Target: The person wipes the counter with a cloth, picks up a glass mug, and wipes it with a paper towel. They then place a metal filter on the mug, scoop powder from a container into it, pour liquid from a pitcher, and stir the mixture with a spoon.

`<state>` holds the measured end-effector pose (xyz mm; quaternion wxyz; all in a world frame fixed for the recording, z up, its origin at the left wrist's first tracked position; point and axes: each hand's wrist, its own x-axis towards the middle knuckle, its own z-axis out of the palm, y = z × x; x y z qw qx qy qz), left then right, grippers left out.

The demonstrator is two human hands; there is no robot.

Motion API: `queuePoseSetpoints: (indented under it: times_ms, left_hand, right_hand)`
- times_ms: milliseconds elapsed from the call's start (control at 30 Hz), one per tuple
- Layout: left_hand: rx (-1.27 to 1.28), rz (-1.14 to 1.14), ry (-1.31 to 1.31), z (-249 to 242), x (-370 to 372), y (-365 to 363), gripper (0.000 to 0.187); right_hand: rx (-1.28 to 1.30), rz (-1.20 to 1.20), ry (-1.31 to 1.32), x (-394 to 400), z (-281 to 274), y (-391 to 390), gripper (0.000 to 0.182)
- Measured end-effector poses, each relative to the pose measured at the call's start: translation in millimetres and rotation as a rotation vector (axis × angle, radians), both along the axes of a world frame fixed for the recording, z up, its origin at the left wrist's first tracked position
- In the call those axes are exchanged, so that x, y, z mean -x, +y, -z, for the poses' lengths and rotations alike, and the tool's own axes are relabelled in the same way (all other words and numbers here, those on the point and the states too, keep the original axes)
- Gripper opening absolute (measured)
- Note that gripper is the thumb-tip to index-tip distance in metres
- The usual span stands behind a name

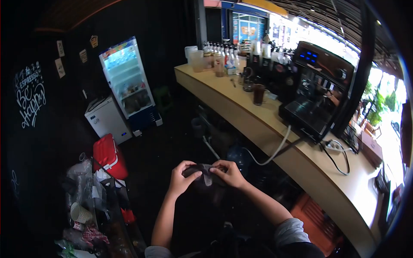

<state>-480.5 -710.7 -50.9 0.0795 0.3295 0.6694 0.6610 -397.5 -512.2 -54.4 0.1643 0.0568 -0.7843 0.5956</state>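
In the head view, my left hand (184, 179) and my right hand (229, 174) are raised side by side in front of my body. Between them is a small, dark, limp cloth-like piece (207, 175), with a paler grey end hanging in the middle. The thumb and fingers of each hand pinch it from its own side, and the fingers cover part of it. Its exact kind I cannot tell. Below and behind the hands the floor is very dark.
A curved counter (258, 122) runs along the right, bearing an espresso machine (318, 86), a dark drink (258, 94) and bottles. A lit fridge (129, 79), a white chest freezer (107, 120) and a red cooler box (109, 157) stand left. Heaped rubbish (86, 202) lies lower left.
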Motion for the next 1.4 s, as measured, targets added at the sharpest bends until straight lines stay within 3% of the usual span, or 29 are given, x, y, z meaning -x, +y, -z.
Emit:
queuePoseSetpoints:
  times_ms: [33, 200, 333, 533, 600, 633, 767, 833, 933, 1000, 1067, 1100, 1133, 1200, 1333, 1400]
  left_hand:
    - [-0.028, -0.044, 0.020, 3, 15, 2, 0.027]
    - [-0.088, -0.137, 0.089, -10, 94, 39, 0.019]
    - [0.080, -0.039, 0.418, -37, 156, 86, 0.014]
    - [0.160, 0.104, 0.544, -87, 259, 150, 0.015]
    - [0.156, 0.094, 0.538, -95, 290, 166, 0.018]
    - [0.166, 0.153, 0.400, -94, 310, 172, 0.022]
    - [0.126, 0.344, 0.354, -93, 394, 213, 0.021]
    - [0.086, 0.426, 0.278, -95, 430, 242, 0.021]
    - [0.070, 0.527, 0.168, -102, 476, 297, 0.020]
    - [-0.156, 0.478, 0.249, -101, 505, 340, 0.020]
    - [-0.226, 0.524, 0.234, -113, 524, 370, 0.019]
    - [-0.332, 0.481, 0.377, -117, 535, 383, 0.018]
    - [-0.435, 0.433, 0.505, -117, 546, 391, 0.017]
    - [-0.439, 0.501, 0.473, -105, 572, 404, 0.017]
    - [-0.147, 0.788, 0.451, -58, 617, 406, 0.012]
    - [-0.051, 0.913, 0.339, -27, 629, 400, 0.012]
  right_hand:
    - [0.148, -0.048, 0.045, 21, 8, -1, 0.016]
    - [0.190, -0.084, 0.040, 108, 8, 27, 0.023]
    - [-0.196, -0.033, 0.198, 159, -23, 57, 0.049]
    - [-0.361, 0.091, 0.139, 245, -49, 130, 0.029]
    - [-0.315, 0.167, 0.242, 266, -54, 153, 0.020]
    - [-0.266, 0.212, 0.190, 276, -54, 164, 0.019]
    - [-0.127, 0.275, 0.219, 312, -54, 213, 0.016]
    - [0.189, 0.321, 0.080, 325, -68, 231, 0.015]
    - [0.098, 0.530, 0.201, 370, -66, 271, 0.015]
    - [-0.023, 0.702, 0.350, 395, -84, 290, 0.014]
    - [-0.033, 0.740, 0.393, 411, -109, 306, 0.014]
    - [-0.043, 0.777, 0.403, 418, -121, 309, 0.014]
    - [-0.045, 0.758, 0.434, 425, -128, 308, 0.014]
    - [-0.058, 0.768, 0.446, 435, -126, 309, 0.014]
    - [-0.191, 0.761, 0.161, 441, -70, 299, 0.014]
    - [-0.067, 0.783, -0.036, 441, -39, 281, 0.015]
